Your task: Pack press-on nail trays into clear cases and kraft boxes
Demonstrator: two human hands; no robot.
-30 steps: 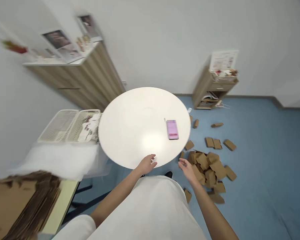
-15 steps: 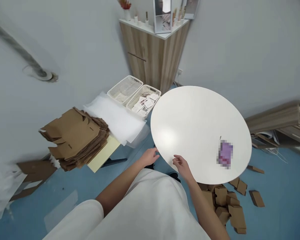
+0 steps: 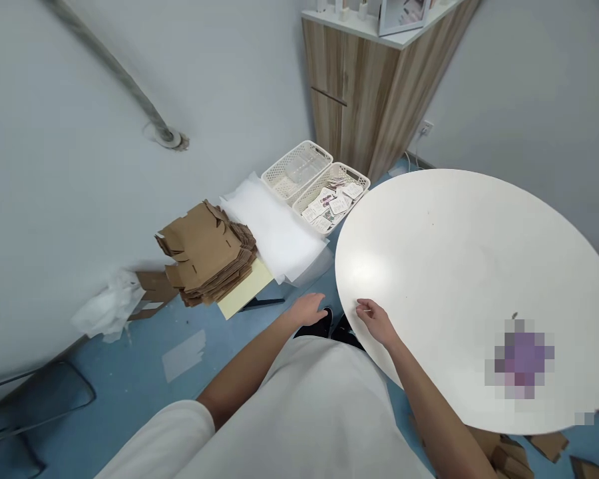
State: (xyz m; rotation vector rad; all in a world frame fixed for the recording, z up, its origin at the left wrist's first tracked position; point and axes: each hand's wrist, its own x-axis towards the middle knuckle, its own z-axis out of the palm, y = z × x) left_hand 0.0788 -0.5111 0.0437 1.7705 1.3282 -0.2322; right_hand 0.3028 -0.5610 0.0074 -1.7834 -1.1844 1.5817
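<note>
My left hand (image 3: 308, 309) hangs in the air just left of the round white table (image 3: 459, 266), fingers loosely stretched and nothing in it. Over the table's near left rim is my right hand (image 3: 375, 319), its fingers a little bent and apart from the thumb, also holding nothing. Whether the right fingers touch the tabletop I cannot tell. Farther right on the table lies a purple item (image 3: 522, 359), blurred into blocks so its kind is hidden.
Left of me are stacked flat cardboard boxes (image 3: 209, 249) on a pale yellow board (image 3: 244, 289), white packing sheets (image 3: 279, 233), and two white baskets, one basket (image 3: 324, 229) with printed cards. A wooden cabinet (image 3: 354, 86) fills the corner. Small cardboard boxes (image 3: 512, 459) lie below the table.
My view has turned left, so the table, baskets and cardboard sit farther right in the picture. Both hands stay near the table's rim, still holding nothing.
</note>
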